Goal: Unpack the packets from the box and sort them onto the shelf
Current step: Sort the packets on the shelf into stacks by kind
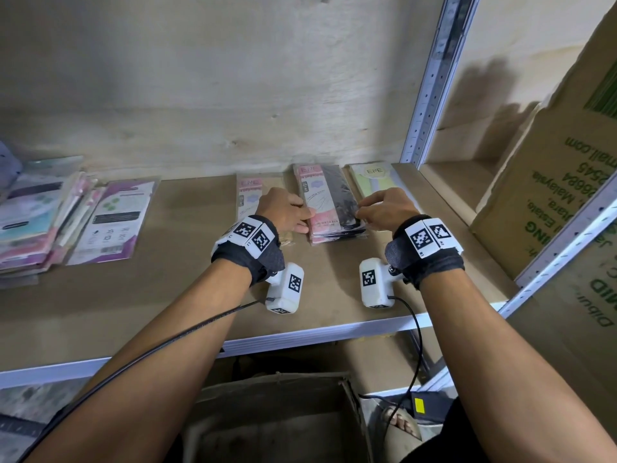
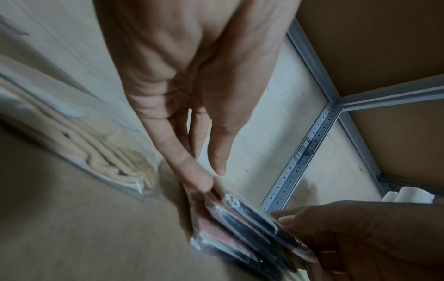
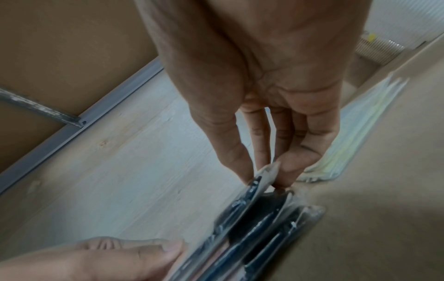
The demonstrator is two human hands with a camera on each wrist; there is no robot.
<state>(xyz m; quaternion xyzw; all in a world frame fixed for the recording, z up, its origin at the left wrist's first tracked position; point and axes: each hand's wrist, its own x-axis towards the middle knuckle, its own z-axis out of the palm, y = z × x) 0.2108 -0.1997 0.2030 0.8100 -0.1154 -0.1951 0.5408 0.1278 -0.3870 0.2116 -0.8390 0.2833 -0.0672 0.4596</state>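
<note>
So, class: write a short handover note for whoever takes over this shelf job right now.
Left hand: straight fingers press the left edge of the black packet stack.
Right hand: pinches the top packet's right edge.
Done: three piles at the shelf's back right: beige packets, black, green packets.
Left: square the stack; check the box below, contents not visible.

"ENE" stands on the pink packet (image 1: 248, 192), black packet (image 1: 325, 198) and green packet (image 1: 374, 177); the carton (image 1: 547, 168) at right reads "Malaysia".
</note>
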